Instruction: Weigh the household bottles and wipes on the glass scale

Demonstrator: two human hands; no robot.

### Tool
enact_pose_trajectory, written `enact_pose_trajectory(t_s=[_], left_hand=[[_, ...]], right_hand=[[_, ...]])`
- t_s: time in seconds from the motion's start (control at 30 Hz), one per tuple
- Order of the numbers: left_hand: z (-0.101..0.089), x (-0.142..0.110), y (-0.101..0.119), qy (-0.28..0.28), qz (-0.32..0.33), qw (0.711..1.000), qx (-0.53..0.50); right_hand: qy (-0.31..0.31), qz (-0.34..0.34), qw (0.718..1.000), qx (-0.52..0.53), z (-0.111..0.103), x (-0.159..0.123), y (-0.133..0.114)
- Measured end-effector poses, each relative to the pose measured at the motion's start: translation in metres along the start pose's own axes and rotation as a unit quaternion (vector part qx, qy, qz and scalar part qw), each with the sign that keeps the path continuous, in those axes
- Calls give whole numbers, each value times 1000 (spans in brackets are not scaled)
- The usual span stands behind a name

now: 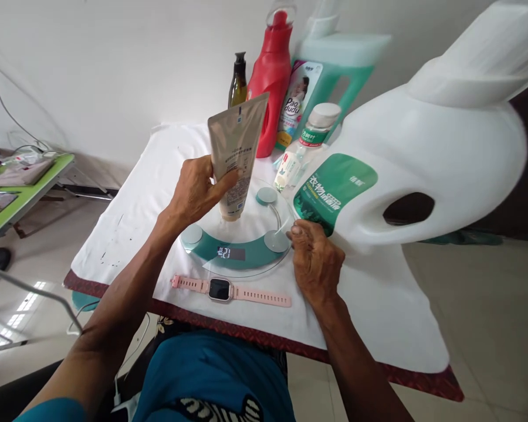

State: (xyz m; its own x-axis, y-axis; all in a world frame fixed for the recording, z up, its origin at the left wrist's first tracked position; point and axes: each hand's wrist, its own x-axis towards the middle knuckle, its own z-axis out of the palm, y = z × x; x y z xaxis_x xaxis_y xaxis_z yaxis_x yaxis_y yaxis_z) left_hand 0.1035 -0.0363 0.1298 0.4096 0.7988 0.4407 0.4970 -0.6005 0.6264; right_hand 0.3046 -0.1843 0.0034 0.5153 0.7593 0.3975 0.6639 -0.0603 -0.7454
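Watching from my remote seat, I see the white-draped table (400, 325) spread below me. The white jug (449, 140) stands at its right edge; along the far edge are the green jug (330, 71) and the red bottle (276, 55). The round glass scale (246, 257) lies between the far edge and the middle of the near edge. A printed pouch (295, 104) stands beside the red bottle, with the clear bottle (313, 138) nearer me and the dark pump bottle (237, 82) to the left.

My left hand (198, 189) pinches the tube (236, 146) between thumb and fingers, cap down over the scale; whether it bears on the glass I cannot tell. My right hand (317, 258) is curled at the scale's right rim, perhaps pinching it, perhaps not. The pink-strapped watch (220, 289) lies along the near edge.

Judging progress, the display (231, 253) is lit and the tube positioned, but not yet released.
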Motion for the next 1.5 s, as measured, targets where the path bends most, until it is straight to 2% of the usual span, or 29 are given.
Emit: enact_pose_trajectory(t_s=[0.1, 0.23, 0.3, 0.4, 0.53, 0.6, 0.67, 0.93, 1.07, 1.2, 1.3, 1.37, 1.5], left_hand=[[-3, -3, 1, -33, 12, 999, -40], [-9, -11, -14, -23, 29, 993, -115], [-11, -15, -30, 21, 11, 990, -141], [-7, -22, -62, 121, -41, 979, -157], [2, -32, -95, 250, -56, 954, -154], [3, -34, -101, 281, -62, 948, -139], [2, -35, -104, 289, -68, 948, -119], [0, -37, -107, 277, -72, 954, -94], [3, -36, -105, 290, -69, 949, -101], [3, -37, -106, 260, -86, 960, -64], [1, -40, -104, 241, -65, 966, -75], [0, -42, -97, 207, -20, 974, -85], [5, -44, -69, 81, 75, 993, -52]], right_hand=[[-7, 5, 1000, -2, -1, -1, 2], [-19, 13, 1000, 3, -3, -2, 2], [-19, 10, 1000, 2, -4, -3, 3], [-14, -1, 1000, -7, -5, -4, 3], [-1, -7, 1000, -5, -4, -3, 2], [3, -5, 1000, 2, -3, -3, 1], [7, 1, 1000, 7, -3, -2, 0], [9, 18, 1000, 0, -3, -2, 0], [7, 23, 1000, 6, -4, -1, -1], [3, 24, 1000, 8, -5, -1, -3], [5, 28, 1000, 11, -4, -1, -2], [5, 27, 1000, 11, -3, 0, 0], [-9, 27, 1000, 7, -4, 1, 3]])
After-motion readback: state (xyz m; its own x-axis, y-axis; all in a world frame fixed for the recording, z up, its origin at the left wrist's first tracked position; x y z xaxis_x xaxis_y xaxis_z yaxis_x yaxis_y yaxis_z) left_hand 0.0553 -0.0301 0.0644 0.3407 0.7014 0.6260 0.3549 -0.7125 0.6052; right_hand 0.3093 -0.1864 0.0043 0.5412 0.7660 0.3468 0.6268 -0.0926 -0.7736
